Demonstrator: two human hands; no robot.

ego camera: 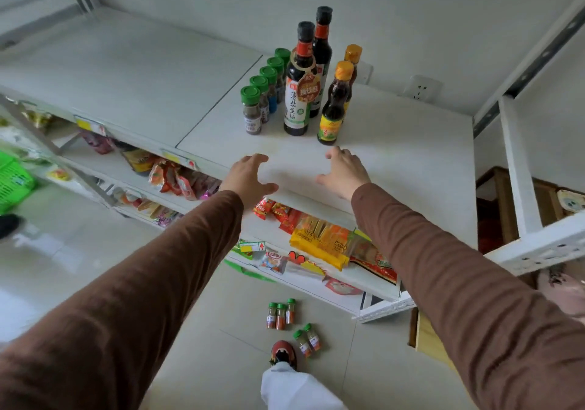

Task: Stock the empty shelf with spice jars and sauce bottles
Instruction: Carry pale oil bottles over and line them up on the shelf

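Spice jars [264,93] with green caps stand in one row on the top shelf [395,143], five of them, going back toward the wall. Just to their right stand two tall dark sauce bottles [299,83] with black caps, and beside those two smaller bottles with orange caps [337,102]. Both hands are empty. The left hand [250,177] and the right hand [343,172] are spread wide over the front edge of the shelf, near the bottles but not touching them.

It seems the person is between two placements: one group is set down and nothing is held. Five more jars with orange and red powder [289,327] wait on the floor [95,267] near the person's shoe, three upright and two leaning. The next move probably calls for bending down to collect them and setting them beside the row.

The front tall bottle has a white label with the Chinese characters 薄盐生抽, and a round tag reading 抽红包. The other labels are too small to read.
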